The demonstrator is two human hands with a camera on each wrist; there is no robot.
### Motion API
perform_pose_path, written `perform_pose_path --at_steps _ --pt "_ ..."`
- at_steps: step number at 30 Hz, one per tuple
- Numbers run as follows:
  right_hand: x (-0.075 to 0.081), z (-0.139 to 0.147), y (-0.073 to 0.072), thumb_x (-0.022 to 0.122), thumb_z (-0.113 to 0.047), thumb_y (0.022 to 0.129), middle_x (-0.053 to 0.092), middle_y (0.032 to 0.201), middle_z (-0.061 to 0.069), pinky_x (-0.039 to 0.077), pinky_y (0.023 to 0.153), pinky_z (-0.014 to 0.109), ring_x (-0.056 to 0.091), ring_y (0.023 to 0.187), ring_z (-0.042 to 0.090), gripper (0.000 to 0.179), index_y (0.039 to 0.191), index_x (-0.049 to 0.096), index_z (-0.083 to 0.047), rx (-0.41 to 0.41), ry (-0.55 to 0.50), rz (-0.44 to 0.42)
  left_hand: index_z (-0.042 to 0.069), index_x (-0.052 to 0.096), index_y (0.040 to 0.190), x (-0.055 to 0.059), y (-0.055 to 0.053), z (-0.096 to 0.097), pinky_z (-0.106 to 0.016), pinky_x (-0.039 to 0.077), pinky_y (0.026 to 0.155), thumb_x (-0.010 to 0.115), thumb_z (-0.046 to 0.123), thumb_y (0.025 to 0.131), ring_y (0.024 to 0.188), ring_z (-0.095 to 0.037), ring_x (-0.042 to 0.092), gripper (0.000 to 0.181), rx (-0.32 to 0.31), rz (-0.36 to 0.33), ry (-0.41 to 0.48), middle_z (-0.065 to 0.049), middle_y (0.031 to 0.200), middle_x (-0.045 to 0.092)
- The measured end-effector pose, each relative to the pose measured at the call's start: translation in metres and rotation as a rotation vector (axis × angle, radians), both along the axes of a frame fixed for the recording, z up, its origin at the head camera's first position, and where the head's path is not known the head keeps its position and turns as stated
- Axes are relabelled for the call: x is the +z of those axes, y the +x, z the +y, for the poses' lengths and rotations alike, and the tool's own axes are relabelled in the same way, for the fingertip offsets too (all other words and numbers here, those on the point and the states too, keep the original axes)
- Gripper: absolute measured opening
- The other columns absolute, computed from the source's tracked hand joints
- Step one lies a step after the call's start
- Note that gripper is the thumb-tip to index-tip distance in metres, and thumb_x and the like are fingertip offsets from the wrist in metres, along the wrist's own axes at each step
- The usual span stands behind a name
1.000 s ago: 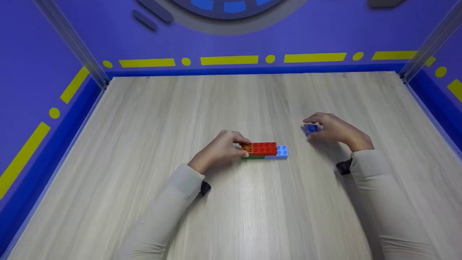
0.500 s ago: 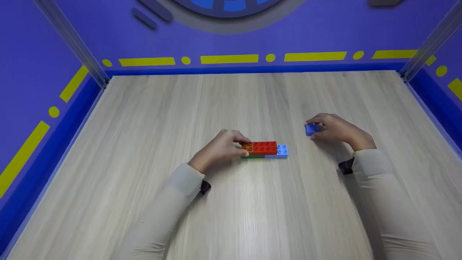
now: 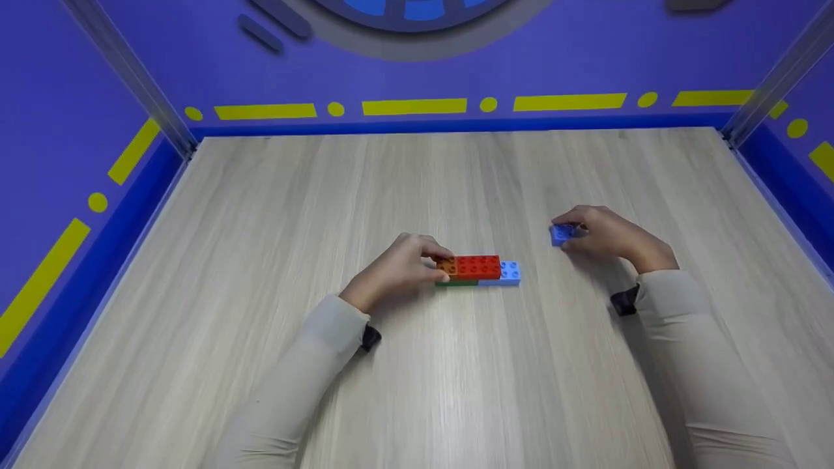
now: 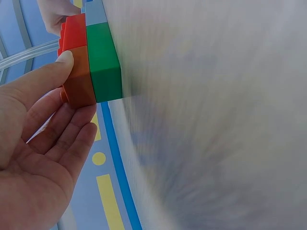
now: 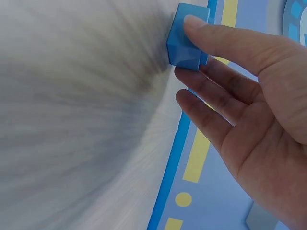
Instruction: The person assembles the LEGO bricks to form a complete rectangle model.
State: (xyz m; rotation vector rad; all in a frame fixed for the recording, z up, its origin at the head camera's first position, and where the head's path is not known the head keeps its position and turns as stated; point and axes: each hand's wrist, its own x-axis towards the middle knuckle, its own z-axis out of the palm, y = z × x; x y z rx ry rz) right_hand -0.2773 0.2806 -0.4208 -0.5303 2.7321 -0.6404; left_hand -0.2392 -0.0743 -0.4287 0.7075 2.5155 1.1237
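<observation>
In the middle of the table sits a two-layer row of toy building bricks. Its top layer has a red brick (image 3: 479,267) and an orange brick (image 4: 79,79) at the left end; beneath are a green brick (image 4: 105,62) and a light blue brick (image 3: 510,272), which sticks out to the right. My left hand (image 3: 401,270) pinches the orange brick between thumb and fingers. Farther right and back, a blue brick (image 5: 184,45) stands on the table, apart from the row. My right hand (image 3: 609,238) pinches it with the thumb on its near side.
The pale wood-patterned table (image 3: 293,195) is walled by purple-blue panels (image 3: 417,85) with yellow dashes and dots at the back and sides. Black wrist straps (image 3: 625,301) show below both sleeves.
My right hand has shifted slightly right with the blue brick, whose near side now shows more plainly. My left hand and the brick row stay put.
</observation>
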Motion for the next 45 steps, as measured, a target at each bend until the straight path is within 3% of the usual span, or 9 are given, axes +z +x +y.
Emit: perform_pose_path --at_steps 22,45 --pt "0.003 -0.007 0.007 0.068 -0.008 0.087 0.057 0.130 0.022 0.043 0.100 0.055 0.053 0.118 0.036 0.042 0.127 0.060 0.000 -0.003 0.003 -0.008 0.007 0.072 0.113 0.000 0.000 -0.001 -0.033 0.048 0.097 0.077 0.010 0.080 0.106 -0.019 0.063 0.034 -0.012 0.012 0.016 -0.006 0.110 0.070" --pt "0.010 -0.027 0.012 0.068 -0.006 0.085 0.061 0.125 0.016 0.045 0.100 0.051 0.056 0.115 0.032 0.039 0.124 0.063 -0.001 0.069 0.008 0.012 0.007 0.071 0.115 -0.001 -0.001 0.000 -0.033 0.048 0.098 0.077 0.010 0.080 0.107 -0.018 0.063 0.035 -0.009 0.004 0.008 -0.006 0.111 0.070"
